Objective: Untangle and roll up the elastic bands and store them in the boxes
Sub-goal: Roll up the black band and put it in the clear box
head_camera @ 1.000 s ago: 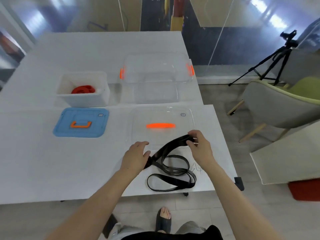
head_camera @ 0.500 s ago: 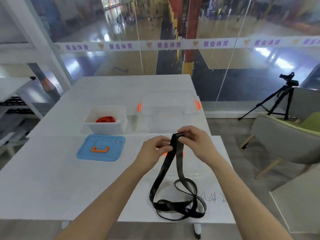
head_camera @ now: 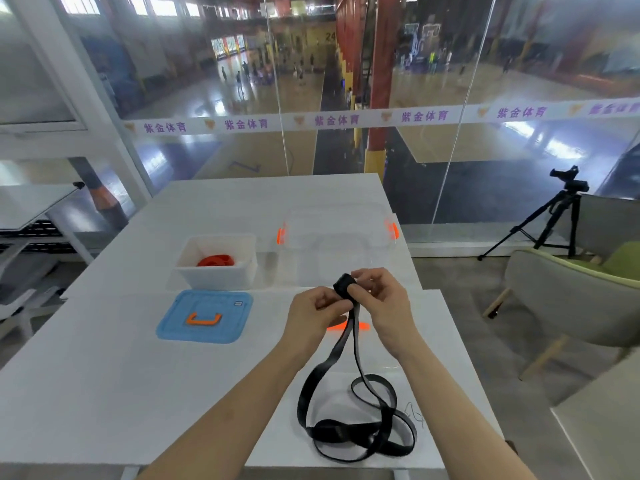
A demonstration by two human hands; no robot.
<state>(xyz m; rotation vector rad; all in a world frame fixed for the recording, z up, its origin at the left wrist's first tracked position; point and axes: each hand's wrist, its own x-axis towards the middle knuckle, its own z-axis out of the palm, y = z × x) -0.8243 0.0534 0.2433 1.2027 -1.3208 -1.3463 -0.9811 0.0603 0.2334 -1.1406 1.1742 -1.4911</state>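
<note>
Black elastic band (head_camera: 346, 403): flat rubbery strap, smooth, slight sheen along its loops; the red band (head_camera: 216, 260) looks the same material, matt. White box (head_camera: 216, 277): opaque matt plastic; clear box (head_camera: 337, 237): transparent glossy plastic with bright orange plastic clips; blue lid (head_camera: 204, 317): matt plastic, ribbed face, orange plastic handle. Surface (head_camera: 104, 375): white, smooth, matt, faint reflections only.

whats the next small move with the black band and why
Probably keep winding: turn the small roll pinched between the left hand and right hand another turn to take up more black band. Only a small coil is made at the top, and most of the band hangs down and lies in loose loops on the table, so it is not ready for a box.
</note>
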